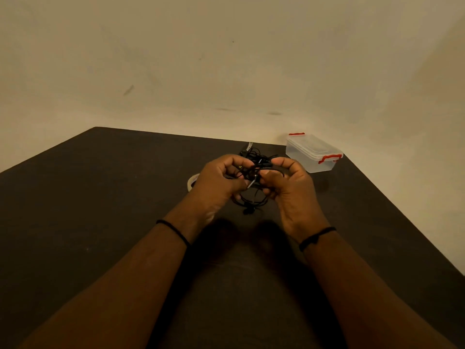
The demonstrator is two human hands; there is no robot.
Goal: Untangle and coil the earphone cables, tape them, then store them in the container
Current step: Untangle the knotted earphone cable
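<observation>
We are looking through a single wide-angle camera worn on the head, facing forward and down. It is sitting close above the bench point(100, 197), which is filling the lower half of the frame, while a bare wall point(226, 59) is taking up the upper half. Both forearms are entering from the bottom edge and meeting near the centre.

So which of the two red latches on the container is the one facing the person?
The red latch on the container's near right end; the other latch sits on the far end by the wall.
</observation>
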